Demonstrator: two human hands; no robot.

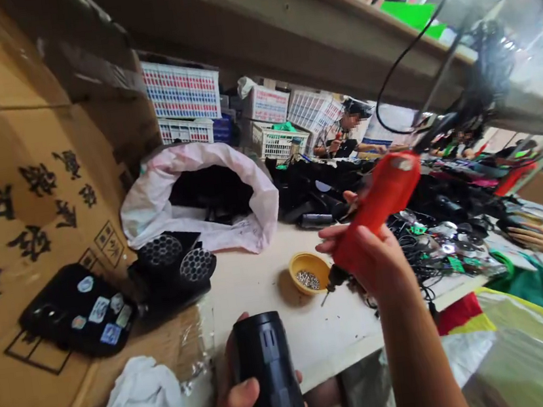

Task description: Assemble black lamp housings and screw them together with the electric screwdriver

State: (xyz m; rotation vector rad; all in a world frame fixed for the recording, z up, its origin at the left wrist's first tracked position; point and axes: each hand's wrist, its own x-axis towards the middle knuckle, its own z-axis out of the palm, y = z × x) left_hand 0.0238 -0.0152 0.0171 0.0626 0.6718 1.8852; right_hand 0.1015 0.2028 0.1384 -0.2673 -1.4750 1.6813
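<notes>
My right hand (377, 256) is wrapped round a red electric screwdriver (379, 197), whose cord runs up to the overhead shelf. The screwdriver's thin bit points down, beside a small yellow bowl (307, 262) of screws (307, 280). Low in the view, my left hand (240, 395) grips a black cylindrical housing (267, 375) with slots down its side. The housing stands roughly upright near the table's front edge, its lower part cut off by the frame.
An open white sack (262, 211) of dark parts stands behind, with black honeycomb-faced parts (179, 258) before it. Cardboard (30, 213) walls the left; a black case with stickers (81, 309) leans there. Cables and discs (446, 235) pile at right, near another person's hand (533, 237). A shelf (279, 24) hangs overhead.
</notes>
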